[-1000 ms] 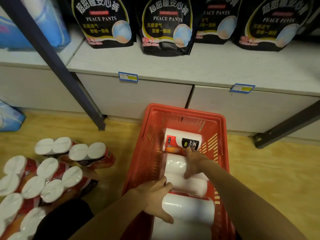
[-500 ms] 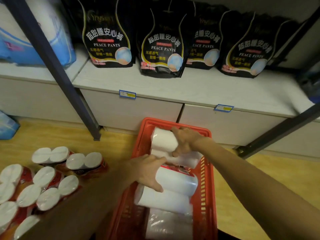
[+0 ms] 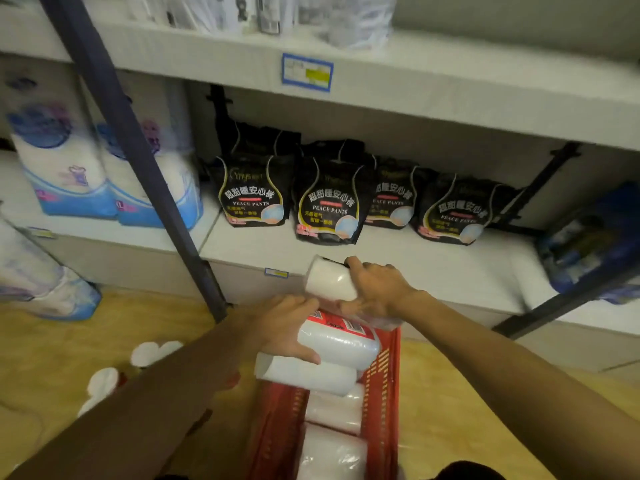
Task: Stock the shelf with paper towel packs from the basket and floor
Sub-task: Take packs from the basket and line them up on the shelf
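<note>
Stocking is at an early stage, by my judgement: no paper towel pack is visible on the shelf [image 3: 398, 261], whose near edge is bare in front of the black bags [image 3: 329, 202]. You hold two packs, both lifted above the basket [image 3: 384, 375] and short of the shelf. Your right hand [image 3: 377, 289] grips the far pack [image 3: 332, 278], thumb over its top and fingers curled under, so the pack sits left of the palm at the shelf's near edge. Your left hand [image 3: 284, 327] clasps the near pack [image 3: 332, 344] from its left end, thumb [image 3: 304, 356] pressed along its side; the fingers behind it are hidden. Remaining: more packs lie low in the basket, and floor packs [image 3: 145, 355] stand at left, only partly in view behind your left arm.
</note>
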Motion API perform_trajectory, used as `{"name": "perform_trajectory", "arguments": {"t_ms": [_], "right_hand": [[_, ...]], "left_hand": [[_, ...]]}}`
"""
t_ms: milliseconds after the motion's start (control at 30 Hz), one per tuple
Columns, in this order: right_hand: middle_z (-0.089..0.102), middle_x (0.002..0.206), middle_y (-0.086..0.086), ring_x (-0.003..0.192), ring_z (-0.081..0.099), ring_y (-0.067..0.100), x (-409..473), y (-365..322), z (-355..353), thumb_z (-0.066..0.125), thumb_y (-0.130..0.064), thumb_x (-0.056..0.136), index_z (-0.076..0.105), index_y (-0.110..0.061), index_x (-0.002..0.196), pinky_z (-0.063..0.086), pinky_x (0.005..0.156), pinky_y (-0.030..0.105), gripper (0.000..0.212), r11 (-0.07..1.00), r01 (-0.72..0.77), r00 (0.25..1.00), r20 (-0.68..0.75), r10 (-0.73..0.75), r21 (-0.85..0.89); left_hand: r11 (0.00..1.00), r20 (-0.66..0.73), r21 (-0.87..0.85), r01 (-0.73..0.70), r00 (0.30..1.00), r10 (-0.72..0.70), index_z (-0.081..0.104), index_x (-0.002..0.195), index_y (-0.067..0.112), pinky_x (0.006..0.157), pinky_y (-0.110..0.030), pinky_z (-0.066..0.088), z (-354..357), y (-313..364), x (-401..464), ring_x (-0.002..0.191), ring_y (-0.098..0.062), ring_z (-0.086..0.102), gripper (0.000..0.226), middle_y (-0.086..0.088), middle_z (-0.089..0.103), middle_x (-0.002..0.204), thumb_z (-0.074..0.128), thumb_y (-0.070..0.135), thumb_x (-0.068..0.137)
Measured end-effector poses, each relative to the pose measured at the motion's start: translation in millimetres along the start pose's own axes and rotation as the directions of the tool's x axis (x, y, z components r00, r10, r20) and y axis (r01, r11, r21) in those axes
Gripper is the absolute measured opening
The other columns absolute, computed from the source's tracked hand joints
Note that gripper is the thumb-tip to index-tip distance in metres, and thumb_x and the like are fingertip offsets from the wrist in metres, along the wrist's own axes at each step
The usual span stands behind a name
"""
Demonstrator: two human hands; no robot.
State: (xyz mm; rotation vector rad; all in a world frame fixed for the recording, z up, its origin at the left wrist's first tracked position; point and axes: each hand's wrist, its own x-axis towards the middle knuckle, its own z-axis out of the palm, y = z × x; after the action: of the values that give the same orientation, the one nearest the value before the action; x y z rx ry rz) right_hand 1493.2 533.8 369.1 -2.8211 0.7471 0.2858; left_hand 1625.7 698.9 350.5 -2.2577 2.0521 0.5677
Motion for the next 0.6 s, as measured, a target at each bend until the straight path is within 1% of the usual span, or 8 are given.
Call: {"name": "perform_trajectory", "arguments": {"t_ms": [100,167,233,300,400,467,567,600], "right_hand": [[0.061,0.111,0.009,0.094,0.059,0.03,-13.9,-16.8,-47.8,0.061,-0.061,0.076,0.034,-0.015,0.128,0.043,0.079,0.039,0.074,0.998,-0.019,0.998,-0.051,0.023,0.067],[0.06,0.114,0.011,0.095,0.059,0.031,-26.1,-32.0,-89.5,0.063,-0.06,0.077,0.033,-0.013,0.13,0.042,0.072,0.036,0.077,0.991,-0.043,0.995,-0.085,0.054,0.13],[0.06,0.116,0.013,0.097,0.059,0.032,-38.4,-50.1,-128.3,0.064,-0.061,0.077,0.034,-0.012,0.13,0.039,0.069,0.033,0.078,0.984,-0.041,0.99,-0.126,0.064,0.173],[0.06,0.118,0.014,0.101,0.06,0.033,-47.0,-69.1,-167.9,0.064,-0.066,0.075,0.036,-0.012,0.131,0.043,0.071,0.034,0.083,0.981,-0.044,0.982,-0.171,0.078,0.191],[0.061,0.119,0.013,0.106,0.06,0.033,-59.6,-101.2,-221.5,0.064,-0.075,0.068,0.042,-0.014,0.126,0.05,0.08,0.038,0.087,0.977,-0.037,0.968,-0.237,0.088,0.212],[0.061,0.118,0.012,0.105,0.06,0.033,-69.1,-121.3,-255.7,0.06,-0.08,0.065,0.046,-0.014,0.125,0.05,0.082,0.039,0.09,0.975,-0.035,0.956,-0.276,0.097,0.221],[0.064,0.116,0.01,0.1,0.061,0.03,-80.9,-145.5,-296.0,0.046,-0.091,0.056,0.051,-0.013,0.123,0.052,0.081,0.041,0.103,0.973,0.005,0.936,-0.342,0.077,0.232],[0.064,0.115,0.008,0.097,0.061,0.028,-84.5,-152.7,-304.5,0.048,-0.091,0.058,0.052,-0.014,0.122,0.052,0.08,0.04,0.101,0.972,0.028,0.93,-0.363,0.06,0.233]], "left_hand": [[1.0,-0.037,-0.005,-0.022,0.999,0.021,0.044,0.123,0.021,0.09,-0.03,0.043,-48.6,3.6,-16.8,0.109,-0.017,0.051,0.072,0.004,0.053,0.122,0.062,0.07,0.073],[0.999,-0.052,0.012,-0.039,0.998,0.04,0.043,0.126,0.022,0.093,-0.032,0.042,-86.6,5.8,-33.6,0.112,-0.018,0.05,0.073,0.003,0.053,0.125,0.062,0.069,0.074],[0.998,-0.06,0.038,-0.056,0.996,0.059,0.04,0.131,0.023,0.096,-0.033,0.041,-123.6,8.7,-51.6,0.116,-0.018,0.047,0.076,0.003,0.051,0.129,0.062,0.068,0.074],[0.996,-0.08,0.067,-0.062,0.995,0.067,0.04,0.133,0.023,0.098,-0.033,0.039,-159.6,10.0,-68.3,0.116,-0.018,0.046,0.078,0.002,0.051,0.129,0.062,0.068,0.074],[0.985,-0.126,0.161,-0.058,0.989,0.079,0.042,0.133,0.021,0.101,-0.035,0.037,-213.0,11.6,-97.5,0.117,-0.02,0.044,0.078,0.0,0.049,0.131,0.06,0.069,0.074],[0.978,-0.168,0.202,-0.052,0.982,0.087,0.041,0.136,0.02,0.104,-0.034,0.033,-247.4,11.5,-120.6,0.122,-0.021,0.042,0.08,0.0,0.046,0.135,0.06,0.068,0.074],[0.97,-0.211,0.245,-0.014,0.975,0.067,0.036,0.14,0.024,0.105,-0.033,0.029,-289.0,8.2,-155.4,0.124,-0.019,0.039,0.081,0.001,0.044,0.138,0.059,0.068,0.076],[0.97,-0.211,0.242,-0.003,0.976,0.056,0.034,0.141,0.025,0.104,-0.033,0.03,-298.1,8.3,-165.8,0.122,-0.019,0.039,0.081,0.001,0.044,0.137,0.059,0.067,0.076]]}}
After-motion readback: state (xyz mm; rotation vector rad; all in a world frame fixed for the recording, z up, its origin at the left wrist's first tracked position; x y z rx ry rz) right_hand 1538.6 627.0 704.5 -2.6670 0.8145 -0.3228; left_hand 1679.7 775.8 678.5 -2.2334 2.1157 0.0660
